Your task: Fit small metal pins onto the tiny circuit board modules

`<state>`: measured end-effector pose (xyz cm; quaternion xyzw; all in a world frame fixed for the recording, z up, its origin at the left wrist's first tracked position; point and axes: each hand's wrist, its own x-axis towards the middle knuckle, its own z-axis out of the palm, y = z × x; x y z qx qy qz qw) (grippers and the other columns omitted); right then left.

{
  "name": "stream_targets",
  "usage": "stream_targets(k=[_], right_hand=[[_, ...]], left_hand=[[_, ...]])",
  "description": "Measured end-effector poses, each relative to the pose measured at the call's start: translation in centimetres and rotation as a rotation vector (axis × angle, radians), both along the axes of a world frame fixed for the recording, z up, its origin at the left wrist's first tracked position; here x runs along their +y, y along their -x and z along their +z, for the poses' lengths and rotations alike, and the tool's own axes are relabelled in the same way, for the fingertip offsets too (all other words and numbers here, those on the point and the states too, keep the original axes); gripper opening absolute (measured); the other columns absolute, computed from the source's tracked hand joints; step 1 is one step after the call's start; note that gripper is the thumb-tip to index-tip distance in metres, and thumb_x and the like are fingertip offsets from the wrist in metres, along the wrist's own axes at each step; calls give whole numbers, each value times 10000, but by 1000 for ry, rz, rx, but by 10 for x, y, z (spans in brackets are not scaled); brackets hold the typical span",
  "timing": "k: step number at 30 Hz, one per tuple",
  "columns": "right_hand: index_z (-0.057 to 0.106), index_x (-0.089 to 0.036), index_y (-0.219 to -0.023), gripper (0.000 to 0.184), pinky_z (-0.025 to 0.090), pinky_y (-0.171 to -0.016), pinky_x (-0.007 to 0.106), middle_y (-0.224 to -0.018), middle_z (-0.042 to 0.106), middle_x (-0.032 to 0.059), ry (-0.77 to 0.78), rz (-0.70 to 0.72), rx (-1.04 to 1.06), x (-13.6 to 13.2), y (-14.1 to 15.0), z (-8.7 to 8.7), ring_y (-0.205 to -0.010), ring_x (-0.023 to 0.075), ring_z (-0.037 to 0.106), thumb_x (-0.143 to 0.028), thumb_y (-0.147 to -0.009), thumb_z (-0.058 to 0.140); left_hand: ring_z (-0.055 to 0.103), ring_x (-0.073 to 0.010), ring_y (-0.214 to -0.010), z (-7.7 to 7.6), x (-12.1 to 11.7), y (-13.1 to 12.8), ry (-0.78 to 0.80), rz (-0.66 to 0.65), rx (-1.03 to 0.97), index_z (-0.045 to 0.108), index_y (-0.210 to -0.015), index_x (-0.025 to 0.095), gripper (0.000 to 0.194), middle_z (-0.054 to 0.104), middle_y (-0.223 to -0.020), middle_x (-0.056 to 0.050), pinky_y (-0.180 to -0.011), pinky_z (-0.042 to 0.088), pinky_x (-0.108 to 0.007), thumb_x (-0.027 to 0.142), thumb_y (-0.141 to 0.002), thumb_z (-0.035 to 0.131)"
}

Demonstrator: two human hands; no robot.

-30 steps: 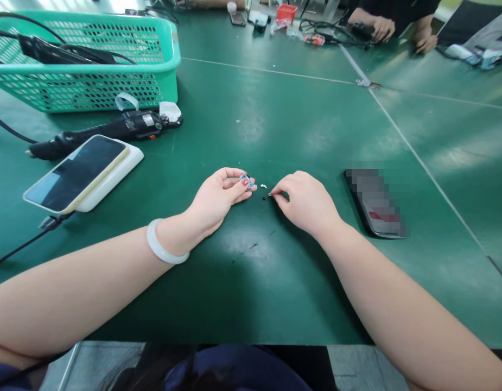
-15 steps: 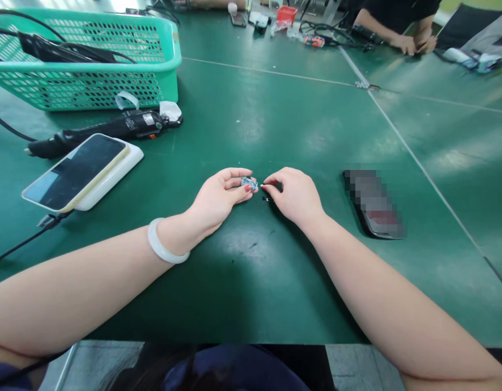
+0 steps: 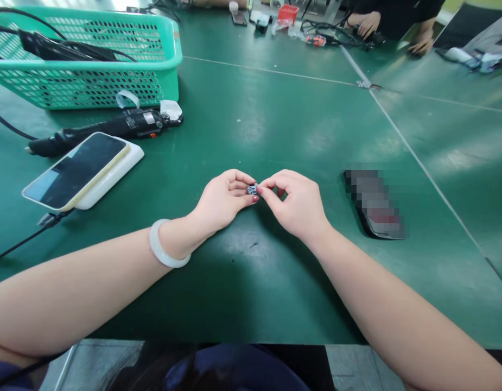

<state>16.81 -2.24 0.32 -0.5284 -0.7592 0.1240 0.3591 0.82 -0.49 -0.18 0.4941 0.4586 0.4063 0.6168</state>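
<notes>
My left hand (image 3: 224,198) rests on the green table (image 3: 275,119) with thumb and fingers pinched on a small blue-grey part (image 3: 252,189). My right hand (image 3: 295,203) meets it from the right, its thumb and forefinger pinched together against the same part; whether a tiny piece sits between those fingertips is too small to tell. A white bangle (image 3: 163,244) circles my left wrist. Both forearms lie on the table.
A phone on a white pad (image 3: 82,171) lies at the left, with a black electric tool (image 3: 108,127) and a green basket (image 3: 88,60) behind. A dark phone (image 3: 375,203) lies at the right. Another person's hands (image 3: 368,24) work at the far edge.
My right hand moved left from the table surface up to the part in my left hand, and the fingertips now meet. The small black speck on the table is now hidden.
</notes>
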Motion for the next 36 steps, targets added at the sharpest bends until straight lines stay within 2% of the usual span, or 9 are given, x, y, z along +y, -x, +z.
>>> stream_targets(k=[8,12,16,19,22,27,31,36], right_hand=[[738,-239,-777,236,470,-745,336,-811,707,31,-124,-41,-146,-1,4,-5,-781,178,598,-287,-884,534],[747,-243,-799,269,480,-731,324,-794,706,27,-145,-63,-115,-1,2,-3,-768,172,613,-319,-907,513],[742,-230,-832,236,491,-734,314,-803,698,28,-85,-110,-56,4,-4,-5,-773,169,628,-286,-907,525],[741,-212,-882,128,493,-775,325,-865,696,38,14,-42,-145,10,-4,-11,-828,183,625,-229,-843,620],[734,-210,-957,156,479,-831,336,-941,680,49,70,38,-274,15,2,-16,-900,199,607,-214,-831,642],[711,-198,-821,97,458,-805,310,-911,667,37,117,47,-345,23,11,-23,-884,184,585,-232,-855,627],[693,-182,-847,167,450,-771,304,-932,659,48,84,45,-405,28,13,-29,-870,180,570,-294,-895,579],[671,-165,-887,224,441,-749,299,-909,634,62,15,57,-492,30,14,-33,-834,172,543,-246,-946,471]], left_hand=[[668,-133,-755,2,0,0,5,15,43,595,-842,143,245,695,-779,-26,-869,524,-361,81,-661,748],[672,-129,-780,1,1,0,26,40,-19,594,-859,136,253,700,-807,-32,-878,522,-341,93,-669,755],[682,-124,-866,-2,4,2,92,146,-197,567,-913,143,160,700,-869,-37,-906,513,-313,124,-787,663],[681,-117,-896,-3,7,2,106,222,-276,565,-945,139,130,690,-928,-44,-931,503,-302,115,-826,611],[676,-113,-866,-4,7,1,97,226,-284,566,-953,138,166,687,-893,-36,-923,504,-305,80,-807,621],[660,-102,-789,-5,6,0,85,212,-242,577,-939,123,189,691,-820,-31,-867,512,-297,60,-774,643],[659,-109,-777,-6,8,2,86,201,-208,579,-949,126,210,697,-824,-35,-828,517,-294,77,-761,659],[650,-101,-788,-6,10,3,87,202,-196,592,-962,126,182,690,-844,-37,-837,512,-281,109,-787,640]])
